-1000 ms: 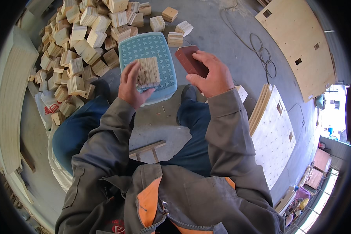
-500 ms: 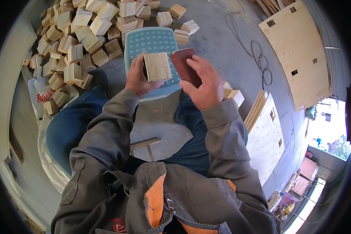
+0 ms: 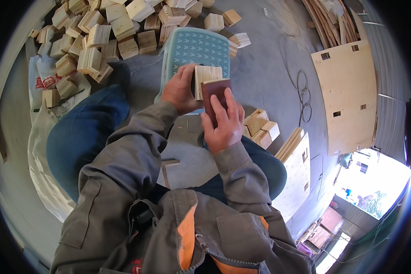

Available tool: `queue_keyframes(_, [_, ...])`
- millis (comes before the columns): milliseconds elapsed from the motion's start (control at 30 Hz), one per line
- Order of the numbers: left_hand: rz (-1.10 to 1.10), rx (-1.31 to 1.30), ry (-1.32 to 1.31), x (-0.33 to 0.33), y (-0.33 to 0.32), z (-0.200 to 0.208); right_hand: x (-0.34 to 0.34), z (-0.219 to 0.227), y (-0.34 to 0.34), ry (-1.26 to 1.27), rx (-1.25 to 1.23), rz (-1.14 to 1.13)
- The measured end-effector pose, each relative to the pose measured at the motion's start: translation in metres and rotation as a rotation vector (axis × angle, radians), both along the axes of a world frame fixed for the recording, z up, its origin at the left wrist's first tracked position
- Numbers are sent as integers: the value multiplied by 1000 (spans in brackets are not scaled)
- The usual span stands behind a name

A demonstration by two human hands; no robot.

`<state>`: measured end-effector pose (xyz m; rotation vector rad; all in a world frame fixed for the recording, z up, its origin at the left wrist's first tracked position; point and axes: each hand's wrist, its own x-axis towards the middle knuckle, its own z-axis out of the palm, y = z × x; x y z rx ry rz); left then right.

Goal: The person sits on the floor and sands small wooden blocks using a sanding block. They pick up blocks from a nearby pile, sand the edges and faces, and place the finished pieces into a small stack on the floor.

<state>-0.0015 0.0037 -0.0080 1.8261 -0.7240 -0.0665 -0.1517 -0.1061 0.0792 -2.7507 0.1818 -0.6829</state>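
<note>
A pale plywood block (image 3: pixel 207 74) with layered edges is held by my left hand (image 3: pixel 180 90), whose fingers wrap its left side. My right hand (image 3: pixel 225 124) grips a flat red-brown sanding block (image 3: pixel 210 95), fingers spread over its face. The sanding block is against the near right part of the plywood block and covers some of it; the contact faces are hidden. Both hands are over the near edge of a blue-green plastic stool (image 3: pixel 197 45) with a raised pattern on its top, between my knees.
A heap of wooden blocks (image 3: pixel 125 25) lies at the far left, partly by a white sack (image 3: pixel 43 150). A small stack of blocks (image 3: pixel 260 125) sits beside my right knee, near leaning plywood panels (image 3: pixel 294 169). A looped cable (image 3: pixel 302 91) and a large board (image 3: pixel 349 91) lie farther right.
My right hand has brought the sanding block from beside the plywood block to against its near right part. The view has shifted, so the stool appears farther right.
</note>
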Motion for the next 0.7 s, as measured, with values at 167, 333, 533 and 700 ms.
queue_keyframes(167, [26,-1,-33,3,5,-10,78,-6,-13,57,-6,-85])
queue_keyframes(333, [-24,8,24,2,-1,8,138,13,-41,223,35,-201])
queue_keyframes(533, [13,7,-50,5,4,-7,83,-2,-25,125,53,-80])
queue_keyframes(700, [1,-44,-52,1,-4,-5,-6,9,14,90,31,-46])
